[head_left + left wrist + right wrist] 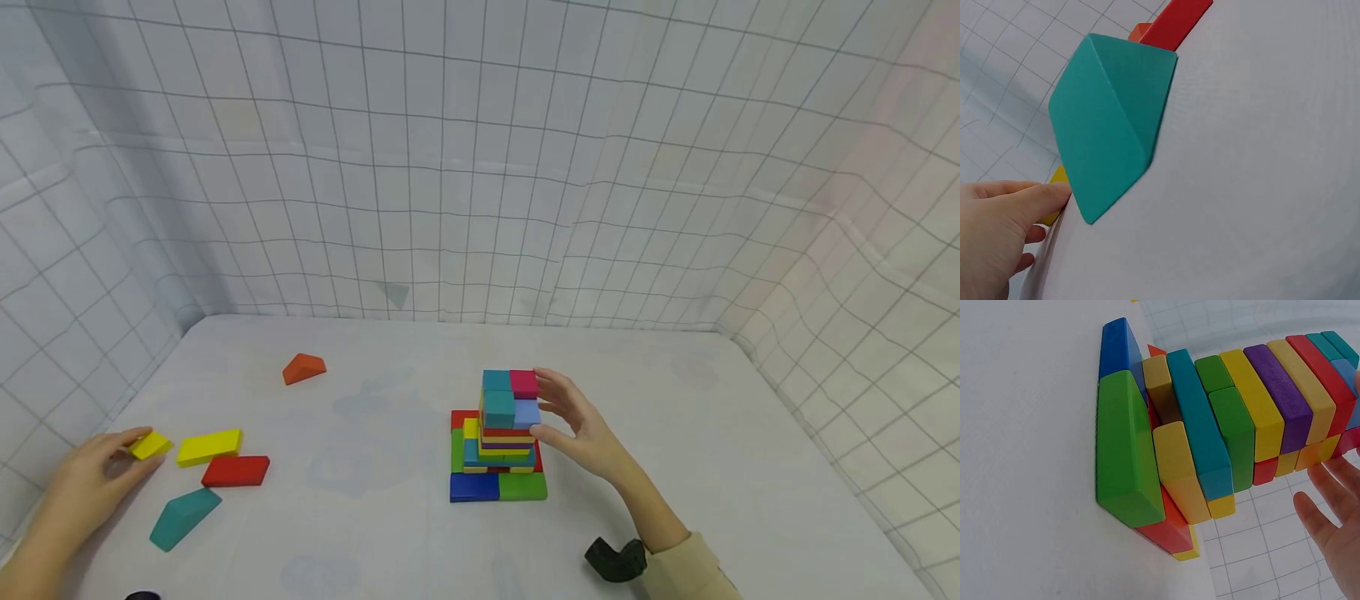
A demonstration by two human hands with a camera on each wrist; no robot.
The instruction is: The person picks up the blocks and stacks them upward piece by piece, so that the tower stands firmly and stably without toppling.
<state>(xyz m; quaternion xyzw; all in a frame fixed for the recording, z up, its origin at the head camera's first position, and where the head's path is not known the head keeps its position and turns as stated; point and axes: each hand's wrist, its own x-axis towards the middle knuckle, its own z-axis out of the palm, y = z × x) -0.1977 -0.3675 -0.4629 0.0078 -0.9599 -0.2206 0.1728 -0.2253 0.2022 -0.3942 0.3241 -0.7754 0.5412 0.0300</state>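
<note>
At the far left of the head view my left hand (84,483) pinches a small yellow block (152,445) between thumb and fingers; in the left wrist view the thumb covers part of it. A tower of coloured wooden blocks (507,435) stands on the table, stepped and wider at its base. My right hand (581,432) is at the tower's right side near the top, fingers extended beside the magenta block (524,384) and thumb by the light blue block (527,414). Layers of green, teal, yellow, purple and red show in the right wrist view.
Near the left hand lie a yellow block (210,447), a red block (236,471) and a faceted teal block (184,517). Farther back is an orange block (303,368). A black curved object (616,560) sits by the right sleeve. Gridded white curtains (480,167) enclose the table.
</note>
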